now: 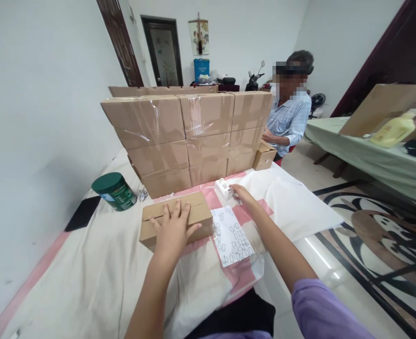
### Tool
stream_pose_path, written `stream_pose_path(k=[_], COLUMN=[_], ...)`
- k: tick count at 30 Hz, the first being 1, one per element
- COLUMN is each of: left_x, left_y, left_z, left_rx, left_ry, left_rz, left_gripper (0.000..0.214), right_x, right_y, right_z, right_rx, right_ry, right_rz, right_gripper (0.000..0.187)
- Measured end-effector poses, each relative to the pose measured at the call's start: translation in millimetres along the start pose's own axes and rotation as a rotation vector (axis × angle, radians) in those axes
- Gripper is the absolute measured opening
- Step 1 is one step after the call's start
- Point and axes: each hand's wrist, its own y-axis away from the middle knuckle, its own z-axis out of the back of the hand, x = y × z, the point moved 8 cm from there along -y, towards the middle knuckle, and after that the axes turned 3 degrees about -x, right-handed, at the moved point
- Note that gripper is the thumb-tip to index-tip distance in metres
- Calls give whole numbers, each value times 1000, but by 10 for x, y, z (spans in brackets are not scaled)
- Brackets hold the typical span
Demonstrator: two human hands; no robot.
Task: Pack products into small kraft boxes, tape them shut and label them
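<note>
My left hand (172,225) lies with spread fingers on top of a small brown cardboard box (202,212), whose flaps meet in a seam. At the right end of a white tape dispenser (223,189), the fingers of my right hand (242,194) are pinched together where the tape comes off. The clear strip itself is hard to see. A white paper sheet (232,238) with small hand-drawn rectangles lies on the cloth between the box and my right forearm.
A wall of stacked taped boxes (208,136) stands behind, with a single small box (265,156) at its right end. Left are a green tub (114,190) and a dark flat object (83,214). Another person (290,113) sits beyond; a green-covered table (363,157) holds a yellow bottle (395,129).
</note>
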Motion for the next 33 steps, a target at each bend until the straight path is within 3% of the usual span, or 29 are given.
stream_pose_path(k=[7, 14, 19, 25, 33], left_x=[-127, -161, -173, -227, -264], left_y=[131, 120, 131, 143, 171], left_z=[101, 145, 146, 155, 168], left_rx=[-96, -79, -55, -1, 77], left_ry=[48, 32, -12, -206, -377], left_rz=[-35, -36, -36, -30, -2], left_gripper=[68, 68, 67, 66, 68], right_x=[9, 202, 245, 167, 114], right_y=[-201, -211, -253, -231, -249], right_z=[99, 16, -105, -102, -186], right_rx=[9, 193, 178, 80, 9], right_ry=[11, 63, 44, -32, 81], right_rz=[-264, -474, -488, -418, -480], right_gripper=[36, 43, 38, 38, 38])
